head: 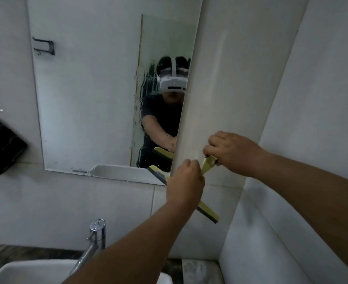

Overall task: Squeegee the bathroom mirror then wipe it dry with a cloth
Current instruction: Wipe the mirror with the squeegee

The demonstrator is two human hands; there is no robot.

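A frameless mirror (87, 95) hangs on the white tiled wall, with water streaks running down near its right side. Both hands hold a yellow squeegee (208, 215) at the mirror's lower right corner. Its dark-edged blade runs diagonally from the mirror's bottom edge down to the right over the wall tiles. My left hand (184, 181) grips the middle, over the blade. My right hand (230, 152) is closed around the end of the yellow handle. A dark cloth (1, 146) hangs on the wall left of the mirror.
A chrome tap (93, 242) stands over a white basin (25, 271) at the bottom left. A tiled column (220, 78) juts out right of the mirror. A dark counter (15, 253) runs behind the basin. A person wearing a headset is reflected in the mirror.
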